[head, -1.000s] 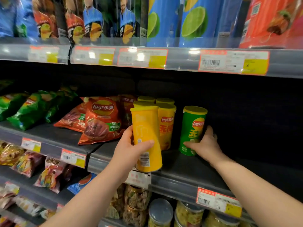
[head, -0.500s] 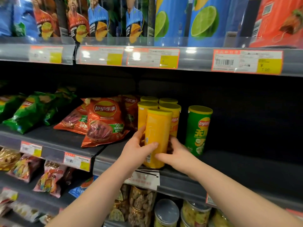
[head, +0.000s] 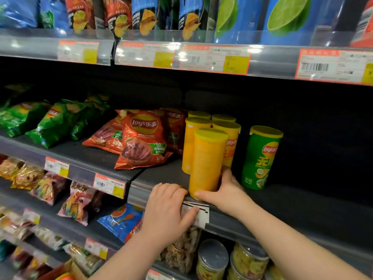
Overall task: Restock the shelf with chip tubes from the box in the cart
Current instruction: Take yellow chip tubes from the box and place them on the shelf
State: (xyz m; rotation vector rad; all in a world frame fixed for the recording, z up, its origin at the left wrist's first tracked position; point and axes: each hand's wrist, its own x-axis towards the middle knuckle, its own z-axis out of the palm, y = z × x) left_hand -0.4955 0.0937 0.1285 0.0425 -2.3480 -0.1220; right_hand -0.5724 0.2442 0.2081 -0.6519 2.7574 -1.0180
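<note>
- The front yellow tube [head: 207, 162] stands upright on the middle shelf [head: 292, 201], at its near edge. It is at the head of a cluster of yellow tubes [head: 229, 136].
- The right hand [head: 226, 193] holds the front yellow tube low down. The thumb lies across the near side of its base and the fingers curl round its right side.
- The left hand [head: 167, 209] holds no tube. It lies knuckles-up on the shelf's front lip, just left of the tube's base, with its fingers bent. Its thumb stretches right over a white tag [head: 199, 216] clipped to the lip. I cannot tell whether it grips the lip or only rests there.
- The other yellow tubes stand upright behind the front one, packed close in rows that run to the far side.
- A green tube [head: 260, 158] stands alone just right of the cluster, apart from the yellow ones. The right hand is beside its base.
- Left of the tubes, red chip bags [head: 143, 142] lie slumped on the same shelf. Green chip bags [head: 54, 122] lie farther left.
- The upper shelf carries blue bags printed with a lime [head: 286, 17]. Price labels [head: 214, 59] run along its front rail.
- Below the hands, lidded jars [head: 212, 259] and snack packets [head: 80, 203] fill the lower shelves.
</note>
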